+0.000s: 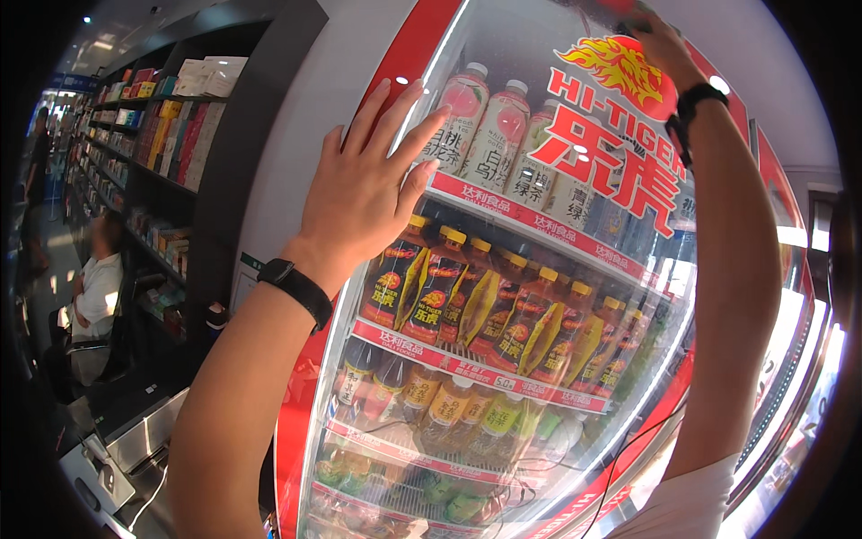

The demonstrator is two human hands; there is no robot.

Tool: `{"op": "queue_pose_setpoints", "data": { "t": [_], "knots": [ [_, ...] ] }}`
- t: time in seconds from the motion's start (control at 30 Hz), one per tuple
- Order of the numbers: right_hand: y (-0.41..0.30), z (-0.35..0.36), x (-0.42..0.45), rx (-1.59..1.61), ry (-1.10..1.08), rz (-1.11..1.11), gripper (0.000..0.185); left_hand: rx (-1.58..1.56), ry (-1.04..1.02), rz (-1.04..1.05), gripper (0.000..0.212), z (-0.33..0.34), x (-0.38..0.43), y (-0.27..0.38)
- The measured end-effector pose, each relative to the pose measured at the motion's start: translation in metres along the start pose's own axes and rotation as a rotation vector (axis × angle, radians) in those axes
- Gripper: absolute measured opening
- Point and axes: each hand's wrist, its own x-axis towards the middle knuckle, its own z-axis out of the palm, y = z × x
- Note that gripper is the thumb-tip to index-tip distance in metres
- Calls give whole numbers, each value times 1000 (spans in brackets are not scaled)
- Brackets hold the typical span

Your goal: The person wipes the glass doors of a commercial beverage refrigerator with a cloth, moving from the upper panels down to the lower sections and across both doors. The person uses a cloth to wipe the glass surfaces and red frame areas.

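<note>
A glass-fronted drinks fridge [465, 418] with a red frame stands before me. Spread fingers of my left hand [367, 182] lie across the fridge's lit left edge and red side strip; the hand holds nothing, and whether it touches the surface is unclear. My right hand [656, 44] is raised to the top of the glass, beside the red and yellow Hi-Tiger decal [613, 135]. A blurred dark and red thing [623, 10] shows at its fingers, cut off by the picture's rim. I cannot tell whether that hand grips it. Both wrists wear black bands.
Inside are peach-labelled tea bottles [502, 131], yellow-capped Hi-Tiger bottles [438, 290] and other teas [448, 404]. A thin black cable [616, 451] crosses the lower right. Stocked dark shelving [182, 135] runs along the left; a person [97, 290] sits beside it. White equipment [108, 471] stands lower left.
</note>
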Motion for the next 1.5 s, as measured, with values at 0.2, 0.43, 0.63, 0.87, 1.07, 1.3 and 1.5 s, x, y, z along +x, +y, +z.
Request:
{"op": "queue_pose_setpoints", "data": {
  "t": [0.2, 0.43, 0.63, 0.87, 1.07, 1.3, 1.5],
  "knots": [
    [-267, 34, -34, 290, 256, -464, 27, -120, -8, -47, 52, -8, -14, -6],
    [-379, 26, -123, 205, -57, -331, 46, -33, -103, -100, 55, -17, -30, -8],
    [-182, -2, -131, 199, -24, -238, 52, 23, -170, -84, 56, -19, -27, -10],
    [138, -63, -174, 32, 67, -132, 54, -30, -293, -110, 61, -31, -39, -16],
    [183, -42, -171, -128, 195, 235, 55, 78, -347, -55, 74, -49, -69, -7],
    [-45, -1, -121, 0, 217, 75, 59, -108, -353, -111, 75, -54, -103, -12],
    [-329, 14, -195, 290, 241, -353, 46, -235, -246, -418, 75, -39, -110, 4]
  ]
}}
